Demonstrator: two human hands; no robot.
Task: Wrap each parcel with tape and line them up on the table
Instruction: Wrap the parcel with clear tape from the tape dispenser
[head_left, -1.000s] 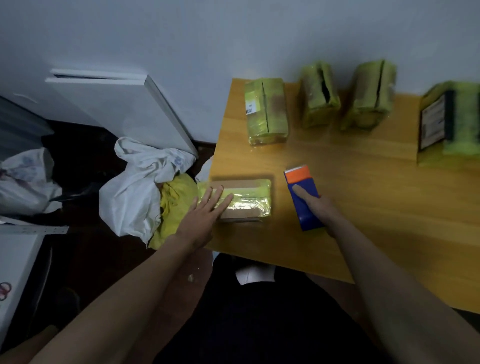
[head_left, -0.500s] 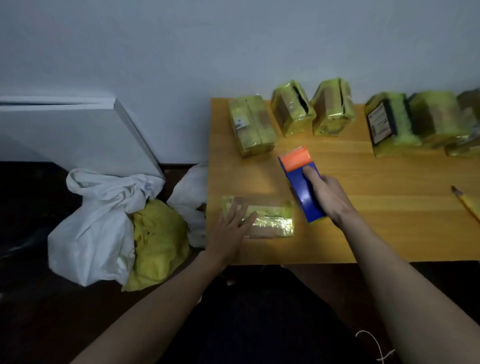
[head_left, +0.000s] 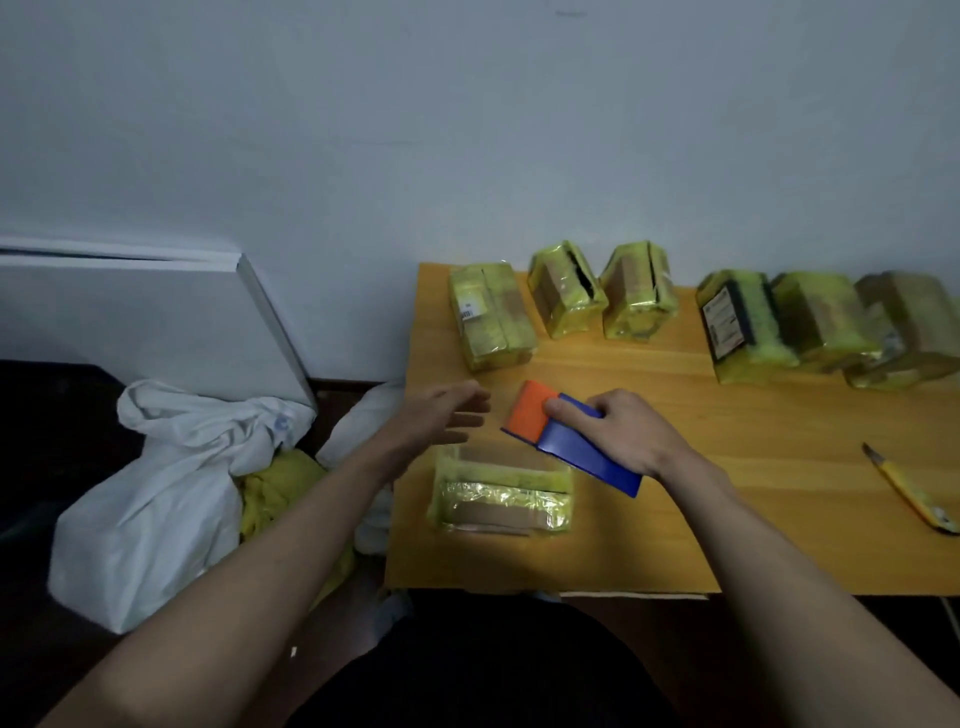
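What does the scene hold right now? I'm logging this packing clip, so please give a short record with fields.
surface: wooden table
row by wall: six wrapped parcels
near parcel: parcel lying flat by the front edge, apart from the row
left hand: left hand open above the table, touching nothing
right hand: right hand grips the blue and orange tape dispenser
other: yellow utility knife at right

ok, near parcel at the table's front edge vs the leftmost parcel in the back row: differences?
The near parcel lies crosswise by the table's front edge; the leftmost back parcel points toward the wall, in the row. The near parcel shows bare brown cardboard bands; the back parcel is mostly covered and carries a small white label. Both are wrapped in yellow-green tape, and neither is held by a hand.
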